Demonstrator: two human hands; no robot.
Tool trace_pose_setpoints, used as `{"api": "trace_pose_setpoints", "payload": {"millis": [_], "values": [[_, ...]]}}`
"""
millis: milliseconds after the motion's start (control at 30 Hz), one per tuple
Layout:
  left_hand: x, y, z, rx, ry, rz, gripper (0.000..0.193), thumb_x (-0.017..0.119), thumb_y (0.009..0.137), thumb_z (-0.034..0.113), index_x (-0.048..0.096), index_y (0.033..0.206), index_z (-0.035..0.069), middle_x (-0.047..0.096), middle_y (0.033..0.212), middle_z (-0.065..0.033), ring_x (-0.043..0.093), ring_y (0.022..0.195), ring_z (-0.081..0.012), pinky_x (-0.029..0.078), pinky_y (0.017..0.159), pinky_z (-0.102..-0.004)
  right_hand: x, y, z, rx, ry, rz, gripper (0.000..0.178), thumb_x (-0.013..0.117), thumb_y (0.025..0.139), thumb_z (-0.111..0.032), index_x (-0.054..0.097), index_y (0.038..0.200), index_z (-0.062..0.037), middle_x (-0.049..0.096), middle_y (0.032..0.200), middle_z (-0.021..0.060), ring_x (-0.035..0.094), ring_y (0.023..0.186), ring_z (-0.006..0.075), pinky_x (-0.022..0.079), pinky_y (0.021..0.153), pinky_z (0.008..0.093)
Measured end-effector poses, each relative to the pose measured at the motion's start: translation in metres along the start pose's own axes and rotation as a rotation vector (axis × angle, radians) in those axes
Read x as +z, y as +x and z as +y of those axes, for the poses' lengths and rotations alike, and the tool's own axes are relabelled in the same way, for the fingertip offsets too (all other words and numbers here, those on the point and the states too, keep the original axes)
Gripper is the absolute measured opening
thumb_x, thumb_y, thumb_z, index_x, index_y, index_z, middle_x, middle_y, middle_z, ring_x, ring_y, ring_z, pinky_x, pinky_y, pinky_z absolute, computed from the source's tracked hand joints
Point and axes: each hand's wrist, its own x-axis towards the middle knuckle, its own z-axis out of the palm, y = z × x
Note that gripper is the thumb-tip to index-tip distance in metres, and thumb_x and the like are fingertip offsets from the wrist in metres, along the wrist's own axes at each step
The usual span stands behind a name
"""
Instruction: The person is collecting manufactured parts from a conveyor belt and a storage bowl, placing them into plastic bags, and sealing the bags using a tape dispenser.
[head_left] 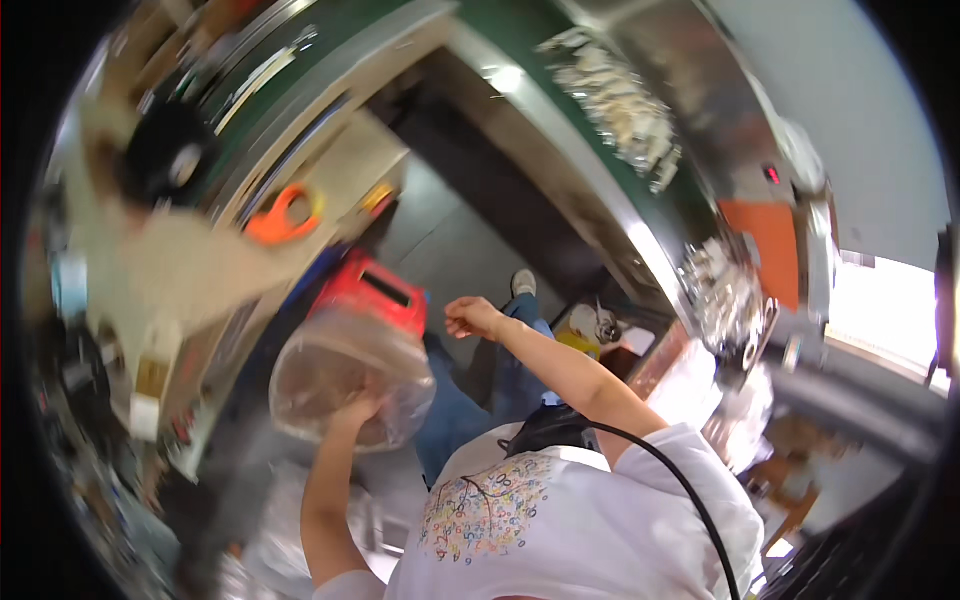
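Clear plastic bag [310, 378] sits left of centre, low in the view, ballooned out and lying against a red bin [345, 282]; the bin shows just above it, further from the wearer's body. The pair runs away from the wearer, bag near, bin far. The bin's visible side slants from upper left to lower right, its dark slot on the same slant. Left hand [365, 403] is the nearer one: forearm rises from the lower edge and the hand meets the bag on its near side, right of the bag's middle. Film and blur cover the fingers; cannot tell whether they are inside the bag or behind a fold, nor whether they grip. Right hand [474, 317] is off to the right of the bin, apart from bin and bag alike, with a narrow gap toward the bin's right end. Its fingers are curled inward, nothing visible in them; how tightly they close cannot be told. From the right hand, then, the bin lies directly left and the bag left and nearer the wearer. Beyond the bin, an orange ring-shaped thing [268, 229] rests near a co-worker [190, 260].
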Motion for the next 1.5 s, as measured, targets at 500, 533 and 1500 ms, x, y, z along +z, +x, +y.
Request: {"api": "trace_pose_setpoints", "payload": {"millis": [500,533,1500], "values": [[-0.211,0.28,0.53,0.423,-0.445,-0.429,0.044,0.06,0.082,0.032,0.05,0.111,0.0,0.059,0.1,-0.0186,0.057,0.093,-0.0319,0.045,0.08,-0.0378,-0.633,-0.386,0.117,-0.104,-0.12,2.155,0.05,0.074,0.068,-0.037,0.056,0.092,0.003,0.059,0.081,0.0114,0.055,0.074,0.0204,0.043,0.068,0.0333],[-0.166,0.325,0.58,0.651,-0.36,-0.253,0.049,0.062,0.08,0.031,0.048,0.115,0.0,0.054,0.108,-0.0209,0.052,0.101,-0.0337,0.041,0.086,-0.0387,-0.66,-0.391,0.154,-0.116,0.05,2.013,0.054,0.074,0.066,-0.039,0.055,0.089,0.0046,0.06,0.084,0.0145,0.056,0.078,0.0234,0.044,0.069,0.0349],[-0.207,0.49,0.789,0.399,-0.566,-0.331,0.097,0.08,0.051,0.049,0.039,0.119,-0.006,0.052,0.113,-0.0223,0.052,0.104,-0.0317,0.042,0.09,-0.0361,-0.557,-0.246,-0.111,-0.107,0.038,1.093,0.082,0.054,0.066,-0.066,0.041,0.13,-0.0158,0.037,0.134,0.0145,0.024,0.127,0.0333,0.014,0.101,0.0506]]}}
